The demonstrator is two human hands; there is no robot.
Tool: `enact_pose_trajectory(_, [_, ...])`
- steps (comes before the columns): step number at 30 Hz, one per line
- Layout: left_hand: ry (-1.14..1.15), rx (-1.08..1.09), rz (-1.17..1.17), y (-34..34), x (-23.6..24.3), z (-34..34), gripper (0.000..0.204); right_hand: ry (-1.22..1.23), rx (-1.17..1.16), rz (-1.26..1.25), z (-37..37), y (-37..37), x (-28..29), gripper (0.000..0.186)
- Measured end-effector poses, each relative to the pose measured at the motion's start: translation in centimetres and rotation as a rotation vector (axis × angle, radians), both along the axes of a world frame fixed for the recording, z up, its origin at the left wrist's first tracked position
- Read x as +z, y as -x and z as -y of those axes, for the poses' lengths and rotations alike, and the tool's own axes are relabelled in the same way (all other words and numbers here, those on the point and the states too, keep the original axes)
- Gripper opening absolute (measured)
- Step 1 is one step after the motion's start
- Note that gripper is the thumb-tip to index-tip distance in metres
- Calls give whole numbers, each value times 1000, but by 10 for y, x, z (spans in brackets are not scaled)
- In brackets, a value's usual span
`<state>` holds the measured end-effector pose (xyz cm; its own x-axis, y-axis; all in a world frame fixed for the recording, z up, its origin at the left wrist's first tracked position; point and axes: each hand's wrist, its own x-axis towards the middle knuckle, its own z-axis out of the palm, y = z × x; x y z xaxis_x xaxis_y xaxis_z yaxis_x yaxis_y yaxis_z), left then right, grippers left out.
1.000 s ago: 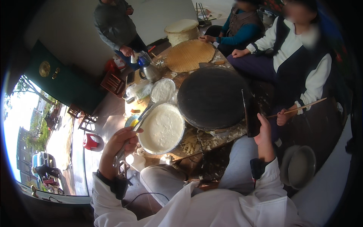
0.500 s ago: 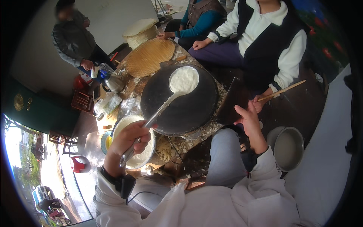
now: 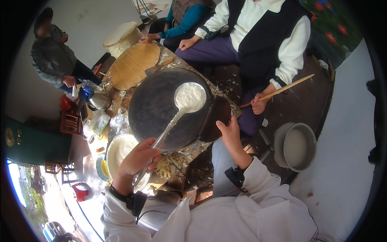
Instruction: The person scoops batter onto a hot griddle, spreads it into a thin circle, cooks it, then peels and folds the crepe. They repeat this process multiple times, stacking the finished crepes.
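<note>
My left hand [image 3: 141, 159] is closed around the metal handle of a ladle [image 3: 168, 128]. Its round bowl is full of thick white batter [image 3: 190, 98] and hangs over the right part of a round black griddle [image 3: 161, 94]. My right hand [image 3: 233, 139] grips the near end of a dark flat board [image 3: 217, 117], thumb on the near face and the other fingers partly hidden. The board stands tilted at the griddle's right edge. Beneath my left hand, partly covered by it, sits a bowl of white batter [image 3: 121, 150].
Across the table a person in a dark vest [image 3: 262, 44] holds a wooden stick [image 3: 288, 86]. A round woven mat [image 3: 135, 66], a stack of flat rounds [image 3: 121, 38] and a metal kettle [image 3: 99, 99] lie beyond the griddle. A metal pot [image 3: 296, 147] stands at right.
The view has shifted, so the surroundings sit further left. The ladle's bowl is now nearer the griddle's right edge. My right hand and the dark board have come closer to the griddle.
</note>
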<state>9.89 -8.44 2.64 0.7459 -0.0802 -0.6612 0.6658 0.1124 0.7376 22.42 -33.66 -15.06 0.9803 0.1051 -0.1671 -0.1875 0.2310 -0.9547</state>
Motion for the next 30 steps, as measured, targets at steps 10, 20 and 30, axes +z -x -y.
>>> enact_pose_trajectory(10, [-83,-97,42,-19,-15,-7,26,199,-12,-5,-13,0,-3,33])
enact_pose_trajectory(20, [-121,-113,73,-27,-18,-7,25,112,3,-58,-25,-2,7,36])
enact_pose_trajectory(30, [-203,-157,112,-34,-21,-11,27,187,13,-78,-36,-2,16,46])
